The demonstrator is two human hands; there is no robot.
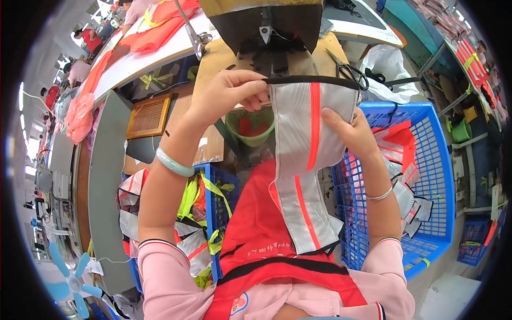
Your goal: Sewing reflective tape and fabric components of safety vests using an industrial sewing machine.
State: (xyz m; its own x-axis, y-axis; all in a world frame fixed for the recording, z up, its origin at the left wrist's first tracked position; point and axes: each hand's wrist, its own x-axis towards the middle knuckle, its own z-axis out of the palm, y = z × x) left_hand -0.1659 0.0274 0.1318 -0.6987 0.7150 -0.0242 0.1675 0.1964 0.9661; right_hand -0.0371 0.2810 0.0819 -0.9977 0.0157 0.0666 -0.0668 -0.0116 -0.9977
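Between my hands hangs a silver-grey fabric panel [292, 130] with a bright red-orange stripe and a black bound top edge. My left hand [239, 92] pinches the left end of that black edge between thumb and fingers. At the panel's right side, my right hand [353, 132] grips it with the thumb on the front; its other fingers are hidden behind the cloth. The lower part of the panel drapes over my red apron [250, 213]. Just beyond the black edge is a sewing machine [234, 26], and black-handled scissors [353, 73] lie to its right.
A blue plastic basket [447, 197] with similar silver and red pieces stands at my right. Another blue crate [214, 213] at my left holds yellow-green and silver cloth. Below the table edge sits a green basket [249, 140]. Orange fabric [160, 32] covers the far-left table.
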